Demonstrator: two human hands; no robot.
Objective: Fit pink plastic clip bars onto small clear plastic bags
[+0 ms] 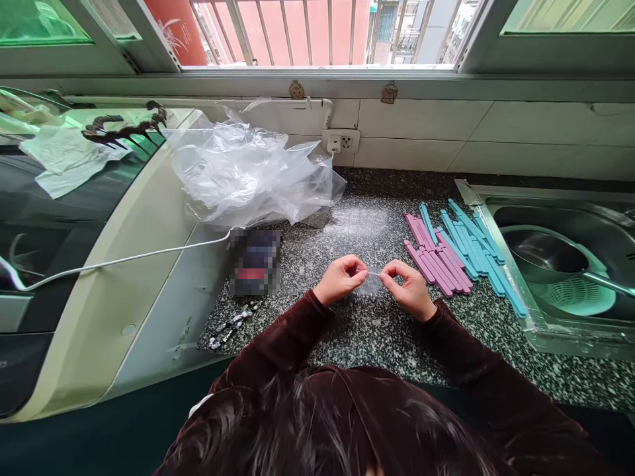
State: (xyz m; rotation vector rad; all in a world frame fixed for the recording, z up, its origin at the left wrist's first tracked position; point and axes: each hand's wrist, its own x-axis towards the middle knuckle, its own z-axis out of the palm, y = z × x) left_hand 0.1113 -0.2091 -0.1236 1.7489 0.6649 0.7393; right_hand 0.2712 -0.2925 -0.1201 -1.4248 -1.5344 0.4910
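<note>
Watching through the head view, I have the small clear plastic piece stretched between both hands, in front of the body at the middle of the speckled counter; I can't tell whether its lower edge touches the stone. The left hand pinches one side between thumb and forefinger, the right hand pinches the other the same way, remaining fingers curled in. My main worry is the film: it looks thin and slick, so an uneven pull could tear it or slide it out of one pinch, and its transparency makes a poor grip hard for me to spot. To the right, the pink strips lie loosely just beside that hand, so a careless outward swing could shove them into the blue strips, some of which reach the sink rim and could tip in. On the left, the sleeve could brush the small shiny bits, and a draught from the window could shift the light heap of plastic.
</note>
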